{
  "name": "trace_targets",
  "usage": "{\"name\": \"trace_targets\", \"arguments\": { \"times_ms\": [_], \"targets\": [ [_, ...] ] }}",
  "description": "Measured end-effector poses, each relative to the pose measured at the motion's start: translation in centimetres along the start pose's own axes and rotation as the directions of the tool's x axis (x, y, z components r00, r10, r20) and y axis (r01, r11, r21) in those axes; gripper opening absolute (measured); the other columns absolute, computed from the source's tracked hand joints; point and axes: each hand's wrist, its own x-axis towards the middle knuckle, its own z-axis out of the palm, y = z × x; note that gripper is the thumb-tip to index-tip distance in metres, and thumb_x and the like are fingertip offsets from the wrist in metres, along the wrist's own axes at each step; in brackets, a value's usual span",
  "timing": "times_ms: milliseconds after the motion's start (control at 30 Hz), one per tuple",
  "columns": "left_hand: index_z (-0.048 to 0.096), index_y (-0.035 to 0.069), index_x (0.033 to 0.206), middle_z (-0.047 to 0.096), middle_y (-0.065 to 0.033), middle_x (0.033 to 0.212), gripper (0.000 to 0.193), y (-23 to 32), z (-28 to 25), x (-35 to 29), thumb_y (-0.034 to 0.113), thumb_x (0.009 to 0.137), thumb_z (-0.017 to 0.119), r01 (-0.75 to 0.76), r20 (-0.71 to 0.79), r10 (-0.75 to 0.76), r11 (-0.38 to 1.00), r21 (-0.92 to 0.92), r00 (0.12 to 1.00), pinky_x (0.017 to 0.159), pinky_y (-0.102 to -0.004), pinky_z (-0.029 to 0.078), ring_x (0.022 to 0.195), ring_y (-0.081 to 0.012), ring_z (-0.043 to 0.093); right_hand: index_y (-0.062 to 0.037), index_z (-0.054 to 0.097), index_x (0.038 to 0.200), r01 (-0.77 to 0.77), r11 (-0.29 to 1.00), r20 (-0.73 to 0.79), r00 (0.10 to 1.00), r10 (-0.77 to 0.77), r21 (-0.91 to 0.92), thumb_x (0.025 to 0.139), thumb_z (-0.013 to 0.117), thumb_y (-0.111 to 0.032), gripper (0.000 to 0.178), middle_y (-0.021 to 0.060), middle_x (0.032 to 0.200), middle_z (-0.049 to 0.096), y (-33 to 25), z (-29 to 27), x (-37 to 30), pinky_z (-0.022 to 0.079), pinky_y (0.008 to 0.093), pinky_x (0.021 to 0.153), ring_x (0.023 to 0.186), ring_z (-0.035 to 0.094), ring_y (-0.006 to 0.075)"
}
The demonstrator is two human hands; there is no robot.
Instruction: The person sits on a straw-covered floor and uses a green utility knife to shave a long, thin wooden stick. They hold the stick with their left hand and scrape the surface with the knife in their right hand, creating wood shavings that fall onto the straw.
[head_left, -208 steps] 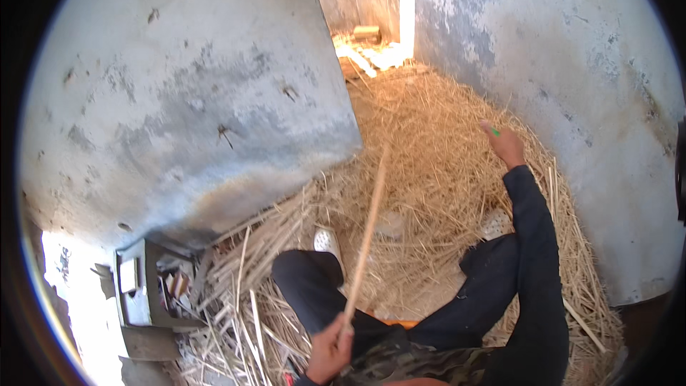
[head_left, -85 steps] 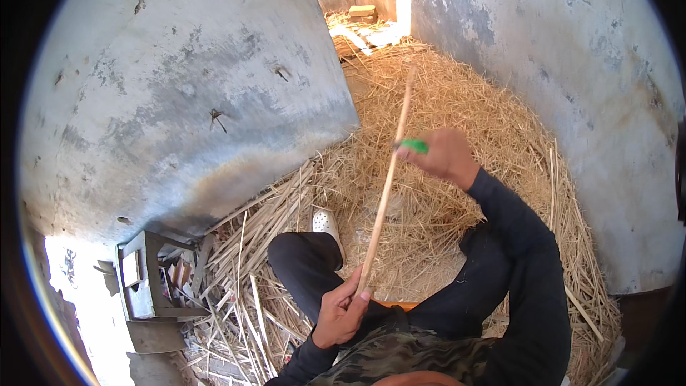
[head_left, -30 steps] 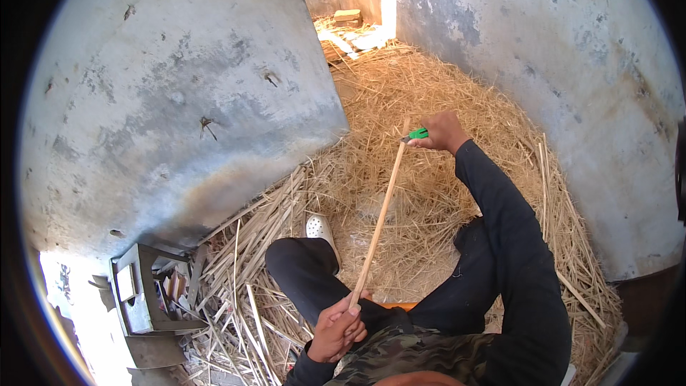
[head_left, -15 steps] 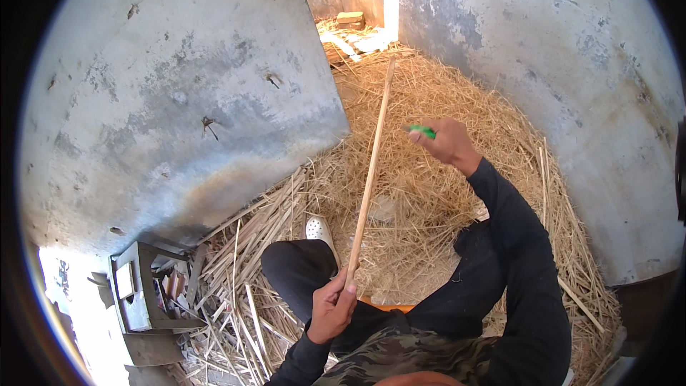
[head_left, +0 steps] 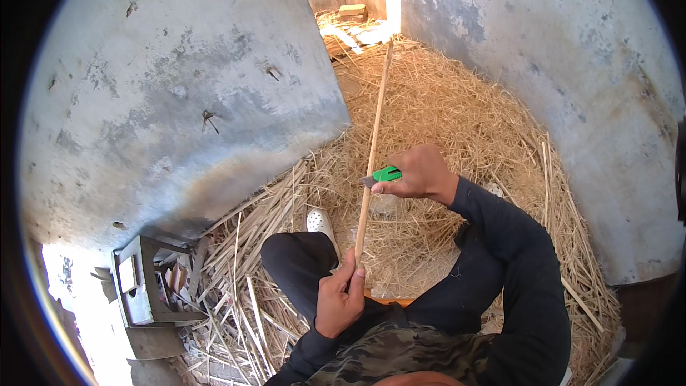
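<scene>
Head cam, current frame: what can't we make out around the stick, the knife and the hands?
- Knife blade: too small to tell whether it touches the stick.
- Green knife handle: mostly hidden in the right hand.
- Stick's lower end: hidden by the left hand.
- Stick's far tip: blurs into the bright straw.
- Metal box: contents too small and shadowed.

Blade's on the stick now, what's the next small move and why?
Probably push the green-handled knife in the right hand away along the long thin wooden stick, toward its far end. The blade touches the stick's middle, and the left hand grips the near end, so an outward stroke keeps the edge clear of it.
</scene>
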Motion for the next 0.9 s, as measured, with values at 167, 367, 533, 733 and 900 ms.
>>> {"name": "trace_targets", "arguments": {
  "times_ms": [167, 367, 533, 733, 900],
  "targets": [
    [0.055, -0.013, 0.121, 0.056, -0.0143, 0.066, 0.034, 0.0, -0.5, 0.2, 0.003, 0.091, 0.058, -0.076, -0.007, 0.078, 0.991, 0.114, 0.997, 0.052, -0.0228, 0.042, 0.055, -0.0059, 0.05, -0.0143, 0.051, 0.051, -0.021, 0.999, -0.119, 0.993, 0.025, 0.031, 0.074, 0.053, -0.082, 0.071, 0.0036, 0.041, 0.045, 1.8, 0.7, 0.8, 0.035, 0.0359, 0.038, 0.036, 0.048, 0.0221],
    [0.057, -0.012, 0.12, 0.056, -0.0214, 0.064, 0.034, 0.7, -0.6, -0.4, 0.002, 0.089, 0.058, -0.176, 0.038, 0.173, 0.978, 0.111, 0.984, 0.051, -0.0267, 0.045, 0.052, -0.0127, 0.059, -0.0152, 0.056, 0.053, -0.257, 0.956, -0.132, 0.962, 0.239, -0.143, 0.078, 0.043, -0.083, 0.073, 0.0017, 0.042, 0.042, 7.3, 0.5, 1.8, 0.03, 0.0335, 0.036, 0.035, 0.04, 0.0172],
    [0.058, -0.011, 0.12, 0.053, -0.0202, 0.06, 0.035, -0.1, -0.1, -1.6, 0.002, 0.087, 0.06, -0.132, 0.058, 0.125, 0.982, 0.139, 0.991, 0.049, -0.0284, 0.044, 0.047, -0.0198, 0.059, -0.0161, 0.065, 0.058, -0.197, 0.976, -0.101, 0.977, 0.188, -0.091, 0.08, 0.038, -0.084, 0.076, 0.0028, 0.041, 0.04, 7.9, 0.0, 1.3, 0.03, 0.0349, 0.035, 0.035, 0.036, 0.0176],
    [0.06, -0.008, 0.12, 0.052, -0.0166, 0.057, 0.037, -0.6, -1.1, -1.3, 0.001, 0.084, 0.062, -0.176, 0.004, 0.183, 0.937, 0.303, 0.983, 0.047, -0.0319, 0.044, 0.045, -0.0246, 0.057, -0.0152, 0.063, 0.058, 0.059, 0.996, -0.001, 0.998, -0.059, -0.068, 0.08, 0.039, -0.083, 0.076, -0.0006, 0.041, 0.041, 0.0, 1.2, -1.1, 0.029, 0.0339, 0.035, 0.035, 0.036, 0.015],
    [0.06, -0.006, 0.12, 0.051, -0.0156, 0.056, 0.038, -0.3, -1.4, -2.3, 0.0, 0.083, 0.062, -0.277, 0.131, 0.247, 0.905, 0.322, 0.96, 0.046, -0.0323, 0.044, 0.045, -0.0261, 0.057, -0.0165, 0.061, 0.06, -0.423, 0.904, 0.025, 0.905, 0.425, -0.061, 0.082, 0.032, -0.084, 0.077, -0.0044, 0.043, 0.033, 8.0, -0.9, 0.7, 0.026, 0.0316, 0.036, 0.037, 0.032, 0.0125]
  ]
}}
